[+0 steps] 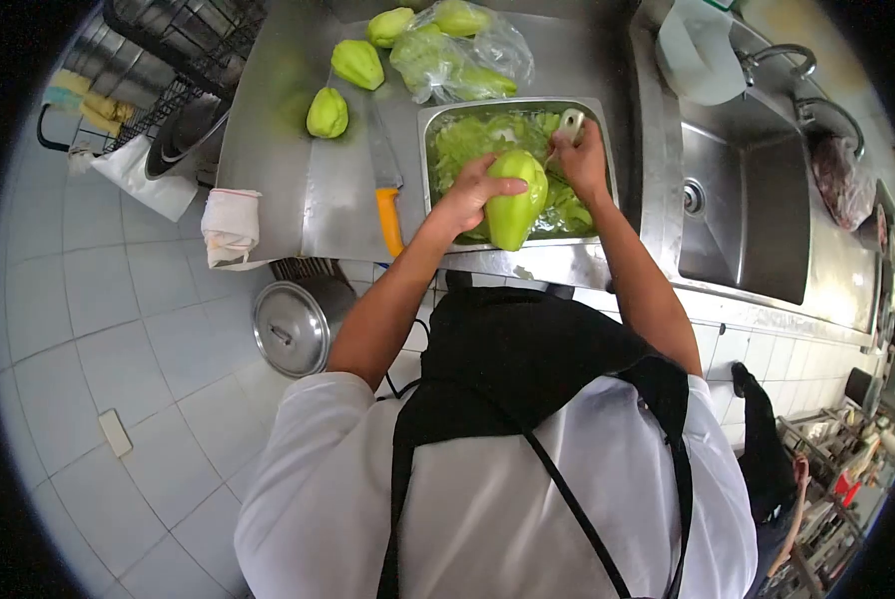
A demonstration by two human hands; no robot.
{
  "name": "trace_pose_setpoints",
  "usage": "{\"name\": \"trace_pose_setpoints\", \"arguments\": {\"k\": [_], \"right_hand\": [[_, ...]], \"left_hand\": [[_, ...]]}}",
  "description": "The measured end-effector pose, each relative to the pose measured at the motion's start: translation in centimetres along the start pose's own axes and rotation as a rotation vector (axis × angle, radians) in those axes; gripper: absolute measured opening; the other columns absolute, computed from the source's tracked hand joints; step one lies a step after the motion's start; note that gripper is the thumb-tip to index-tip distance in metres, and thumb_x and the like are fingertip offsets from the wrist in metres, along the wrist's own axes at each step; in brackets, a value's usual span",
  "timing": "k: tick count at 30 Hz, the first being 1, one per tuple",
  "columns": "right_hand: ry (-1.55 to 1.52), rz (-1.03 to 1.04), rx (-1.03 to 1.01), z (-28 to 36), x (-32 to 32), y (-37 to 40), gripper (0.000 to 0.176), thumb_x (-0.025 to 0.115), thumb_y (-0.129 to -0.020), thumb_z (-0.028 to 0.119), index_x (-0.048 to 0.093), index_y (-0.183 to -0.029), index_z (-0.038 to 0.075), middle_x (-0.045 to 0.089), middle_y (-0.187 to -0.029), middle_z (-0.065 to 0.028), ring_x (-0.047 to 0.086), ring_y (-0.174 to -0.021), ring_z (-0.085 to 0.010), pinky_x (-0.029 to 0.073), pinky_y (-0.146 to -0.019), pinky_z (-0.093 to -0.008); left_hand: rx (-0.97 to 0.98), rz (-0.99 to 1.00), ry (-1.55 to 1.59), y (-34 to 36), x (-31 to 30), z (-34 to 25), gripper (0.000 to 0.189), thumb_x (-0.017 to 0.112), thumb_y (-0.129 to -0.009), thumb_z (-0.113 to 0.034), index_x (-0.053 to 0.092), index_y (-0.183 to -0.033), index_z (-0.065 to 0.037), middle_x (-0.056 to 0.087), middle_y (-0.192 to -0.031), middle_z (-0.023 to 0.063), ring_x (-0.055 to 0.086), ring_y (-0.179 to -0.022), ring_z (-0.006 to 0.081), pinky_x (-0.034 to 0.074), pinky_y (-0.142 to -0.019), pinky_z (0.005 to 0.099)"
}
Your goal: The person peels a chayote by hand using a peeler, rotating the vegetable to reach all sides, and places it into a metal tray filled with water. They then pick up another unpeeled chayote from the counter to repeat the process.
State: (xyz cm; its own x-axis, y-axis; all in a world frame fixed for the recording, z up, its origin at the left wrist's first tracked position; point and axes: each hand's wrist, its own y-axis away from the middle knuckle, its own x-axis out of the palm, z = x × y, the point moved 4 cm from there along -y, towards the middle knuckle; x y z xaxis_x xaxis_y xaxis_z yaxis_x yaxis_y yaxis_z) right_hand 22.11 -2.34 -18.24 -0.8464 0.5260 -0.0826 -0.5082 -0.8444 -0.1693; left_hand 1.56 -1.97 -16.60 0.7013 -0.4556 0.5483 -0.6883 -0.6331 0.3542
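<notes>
My left hand (pixel 467 196) is closed around a pale green chayote (pixel 515 212), its thumb lying across the front. Close beside it on the right, my right hand (pixel 581 166) grips a peeler (pixel 571 124) whose light handle sticks up past the fingers; its blade is hidden. Both hands are over a rectangular metal pan (pixel 423 150) in which green peelings (pixel 457 140) lie in water. To the left of the pan, a large knife with an orange handle (pixel 388 220) rests on the steel counter, its blade pointing away from me.
Two loose chayotes (pixel 357 64) (pixel 327 113) lie at the back left, near a clear plastic bag (pixel 467 60) with more chayotes. A folded cloth (pixel 232 226) hangs at the counter's left corner. A sink (pixel 737 190) is on the right. A lidded pot (pixel 294 327) stands on the floor.
</notes>
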Motion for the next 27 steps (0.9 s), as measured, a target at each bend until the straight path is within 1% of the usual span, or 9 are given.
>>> {"name": "trace_pose_setpoints", "arguments": {"k": [2,3,6,11,17,20,21,25,27], "right_hand": [[-0.211,0.066,0.049,2.4,0.4,-0.1,0.023,0.058,-0.094,0.005,0.046,-0.113,0.001,0.064,-0.090,-0.0117,0.066,-0.076,-0.0204,0.052,-0.065,-0.0309],[-0.222,0.024,0.116,4.3,0.3,-0.5,0.021,0.056,-0.096,0.007,0.046,-0.113,0.000,0.063,-0.090,-0.0117,0.066,-0.076,-0.0206,0.054,-0.066,-0.0314],[-0.606,0.157,0.387,9.3,1.5,-0.3,0.022,0.056,-0.098,0.011,0.045,-0.113,0.000,0.062,-0.087,-0.0106,0.065,-0.074,-0.0195,0.055,-0.066,-0.0323],[-0.594,0.277,0.418,9.8,3.2,0.9,0.021,0.055,-0.099,0.013,0.046,-0.112,-0.001,0.062,-0.083,-0.0103,0.064,-0.071,-0.0196,0.056,-0.063,-0.0330],[-0.512,0.215,0.309,7.7,2.2,-0.4,0.022,0.058,-0.097,0.010,0.047,-0.113,-0.001,0.062,-0.084,-0.0107,0.064,-0.070,-0.0196,0.055,-0.062,-0.0322],[-0.196,-0.001,0.112,2.8,0.1,-2.0,0.024,0.059,-0.096,0.009,0.046,-0.113,-0.002,0.063,-0.085,-0.0117,0.065,-0.071,-0.0192,0.055,-0.063,-0.0315],[-0.197,-0.082,0.109,2.5,-0.4,-2.1,0.025,0.059,-0.095,0.008,0.044,-0.113,-0.002,0.063,-0.087,-0.0126,0.065,-0.072,-0.0190,0.054,-0.064,-0.0309],[-0.101,-0.045,0.005,1.3,-0.2,-0.9,0.029,0.063,-0.092,0.009,0.046,-0.113,0.000,0.064,-0.087,-0.0136,0.067,-0.076,-0.0202,0.054,-0.067,-0.0327],[0.325,0.064,-0.062,0.5,0.3,0.3,0.027,0.064,-0.090,0.008,0.048,-0.111,0.001,0.065,-0.087,-0.0132,0.067,-0.077,-0.0200,0.053,-0.067,-0.0324]], "left_hand": [[0.011,-0.017,-0.049,0.5,0.3,0.0,0.065,0.082,-0.073,-0.009,0.049,-0.127,0.005,0.064,-0.111,0.0155,0.065,-0.098,0.0250,0.054,-0.088,0.0384],[0.010,-0.036,-0.059,0.6,0.3,0.0,0.064,0.082,-0.073,-0.009,0.050,-0.126,0.005,0.064,-0.110,0.0156,0.066,-0.097,0.0248,0.054,-0.087,0.0381],[-0.008,-0.061,-0.084,0.6,0.5,-0.2,0.060,0.081,-0.073,-0.009,0.052,-0.123,0.006,0.065,-0.107,0.0153,0.067,-0.093,0.0242,0.054,-0.085,0.0369],[-0.031,0.003,-0.082,0.4,2.1,-0.9,0.052,0.079,-0.072,-0.009,0.058,-0.117,0.005,0.067,-0.101,0.0126,0.067,-0.088,0.0218,0.054,-0.080,0.0346],[-0.100,0.088,-0.201,0.2,2.4,-0.9,0.055,0.080,-0.069,-0.009,0.059,-0.118,0.005,0.067,-0.100,0.0113,0.067,-0.087,0.0198,0.054,-0.079,0.0332],[-0.061,0.112,-0.247,1.2,3.7,-1.9,0.061,0.081,-0.068,-0.009,0.058,-0.122,0.006,0.067,-0.101,0.0116,0.067,-0.088,0.0200,0.054,-0.080,0.0326],[-0.046,0.099,-0.250,1.1,3.4,-1.7,0.063,0.082,-0.068,-0.009,0.057,-0.123,0.006,0.067,-0.102,0.0116,0.066,-0.088,0.0201,0.054,-0.080,0.0326],[0.018,0.039,-0.275,0.5,2.8,-1.5,0.069,0.083,-0.067,-0.010,0.055,-0.128,0.006,0.067,-0.103,0.0118,0.066,-0.089,0.0204,0.054,-0.081,0.0328],[0.039,0.022,-0.288,0.5,2.5,-1.8,0.068,0.082,-0.068,-0.011,0.055,-0.128,0.005,0.066,-0.104,0.0119,0.066,-0.090,0.0206,0.054,-0.082,0.0332]]}}
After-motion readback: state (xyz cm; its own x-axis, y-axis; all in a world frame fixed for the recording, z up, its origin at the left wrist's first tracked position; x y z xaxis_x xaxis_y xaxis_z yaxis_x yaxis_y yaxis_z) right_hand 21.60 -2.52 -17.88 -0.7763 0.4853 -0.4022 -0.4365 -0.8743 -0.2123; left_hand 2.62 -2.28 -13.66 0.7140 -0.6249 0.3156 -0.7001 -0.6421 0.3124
